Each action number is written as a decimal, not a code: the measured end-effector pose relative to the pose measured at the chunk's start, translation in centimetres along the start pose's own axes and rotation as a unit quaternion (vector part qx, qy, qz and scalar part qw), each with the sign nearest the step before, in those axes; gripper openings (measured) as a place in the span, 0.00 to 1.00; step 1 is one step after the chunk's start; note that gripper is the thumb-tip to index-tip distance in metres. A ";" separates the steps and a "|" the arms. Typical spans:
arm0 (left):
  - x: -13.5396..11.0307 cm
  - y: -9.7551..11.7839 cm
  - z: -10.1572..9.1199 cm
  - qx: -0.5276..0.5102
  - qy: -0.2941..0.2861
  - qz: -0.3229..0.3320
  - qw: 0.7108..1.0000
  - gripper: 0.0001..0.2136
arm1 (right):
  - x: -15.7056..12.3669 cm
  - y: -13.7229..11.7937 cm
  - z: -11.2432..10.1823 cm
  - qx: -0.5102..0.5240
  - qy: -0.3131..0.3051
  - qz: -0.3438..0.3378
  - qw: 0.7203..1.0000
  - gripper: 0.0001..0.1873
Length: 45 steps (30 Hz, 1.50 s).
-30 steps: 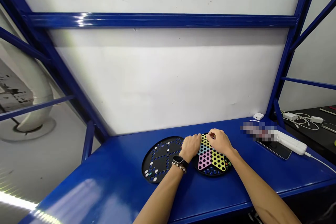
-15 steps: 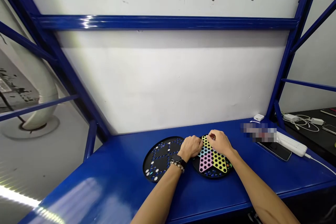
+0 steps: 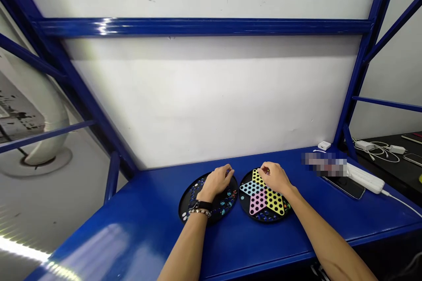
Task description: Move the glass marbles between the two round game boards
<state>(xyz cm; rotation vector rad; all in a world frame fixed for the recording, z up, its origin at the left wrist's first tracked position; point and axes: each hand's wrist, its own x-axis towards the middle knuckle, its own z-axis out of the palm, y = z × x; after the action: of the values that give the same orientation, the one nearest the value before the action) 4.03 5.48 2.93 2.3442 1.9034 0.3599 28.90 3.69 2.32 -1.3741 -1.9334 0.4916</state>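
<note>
My left hand (image 3: 216, 181), with a dark watch and a bead bracelet at the wrist, is over the right part of a round black tray (image 3: 217, 211). Its fingers curl together; whatever they hold, if anything, is hidden. In that tray lie glossy marbles (image 3: 227, 204) in blue, teal and red. My right hand (image 3: 274, 178) is pinched above the upper arm of a star-shaped Chinese checkers board (image 3: 259, 199), with pink, yellow and light blue sections full of round holes. I cannot make out what the pinch holds. The board sits in a second round black tray (image 3: 244, 208), with dark blue marbles (image 3: 266, 216) along its near rim.
Both trays stand on a blue table (image 3: 158, 210) against a white panel. On the right lie a phone (image 3: 344, 186), a white power strip (image 3: 364, 178) with a cable, and a small white case (image 3: 324, 145). Blue frame posts rise at both sides.
My left hand has moved left from the star board to above the left tray, uncovering the board's light blue section. My right hand stays almost in place, still pinched.
</note>
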 end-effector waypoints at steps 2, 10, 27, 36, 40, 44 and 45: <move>-0.2 0.0 0.1 -0.001 -0.020 0.012 1.000 0.13 | 0.0 0.0 0.0 0.003 0.001 0.000 1.000 0.15; -0.4 1.4 -0.1 -0.033 -0.006 0.039 0.999 0.11 | 0.0 -0.1 -0.1 -0.005 -0.001 -0.001 1.000 0.16; -1.0 3.0 0.1 -0.040 -0.154 0.093 0.983 0.15 | 0.0 -0.2 0.0 -0.009 -0.008 0.001 1.000 0.15; -0.6 3.9 1.1 0.003 -0.159 0.092 0.983 0.14 | 0.0 0.6 0.4 -0.030 -0.056 0.006 0.998 0.14; -0.5 3.9 1.1 0.008 -0.152 0.098 0.983 0.13 | 0.1 1.0 0.5 -0.036 -0.061 0.007 0.997 0.14; -0.6 4.2 1.7 0.025 -0.127 0.098 0.987 0.15 | 0.2 1.3 0.5 -0.043 -0.068 0.015 0.997 0.12; -0.6 4.3 1.8 0.028 -0.119 0.099 0.988 0.15 | 0.2 1.4 0.6 -0.044 -0.069 0.015 0.997 0.12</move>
<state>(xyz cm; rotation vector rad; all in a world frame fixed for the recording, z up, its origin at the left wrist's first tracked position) 8.45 4.12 2.04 2.4891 1.6009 0.0371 29.35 4.44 1.10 -1.4600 -2.0696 0.5345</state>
